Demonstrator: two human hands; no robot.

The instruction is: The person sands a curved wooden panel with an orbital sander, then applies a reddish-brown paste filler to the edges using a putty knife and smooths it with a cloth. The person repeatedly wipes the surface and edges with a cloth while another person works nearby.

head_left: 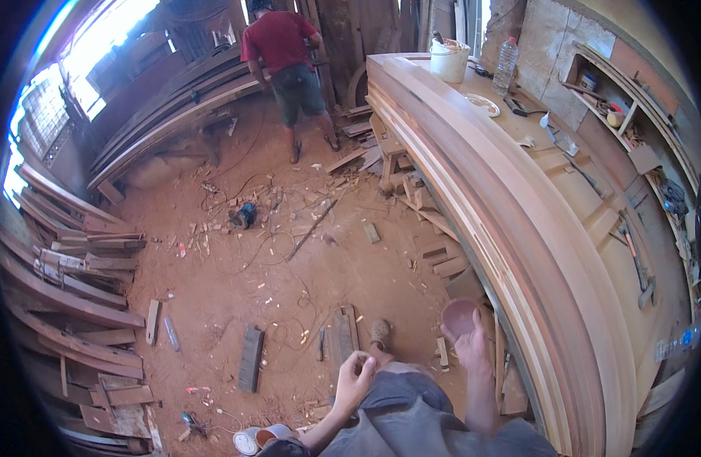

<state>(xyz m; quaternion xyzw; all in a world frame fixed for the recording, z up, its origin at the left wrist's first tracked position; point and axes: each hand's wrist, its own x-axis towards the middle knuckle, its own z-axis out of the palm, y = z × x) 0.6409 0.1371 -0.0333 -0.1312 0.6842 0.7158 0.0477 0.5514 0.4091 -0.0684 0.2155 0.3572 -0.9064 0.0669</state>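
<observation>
Left hand (354,377) loosely curled; right hand (471,346) raised, fingers gripping.

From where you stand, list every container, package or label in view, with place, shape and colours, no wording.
White bucket: far end of the curved wooden bench, round, plain white.
Clear plastic bottle: right of the bucket, tall, upright, pale label band.
Two small tins: on the floor by the left hand, round, one whitish inside, one reddish.
Small pots: on the wall shelf, too small to describe.
No signs or screens.

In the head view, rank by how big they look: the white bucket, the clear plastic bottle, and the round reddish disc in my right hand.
1. white bucket
2. reddish disc, nearer the camera, so unsure
3. clear plastic bottle
</observation>
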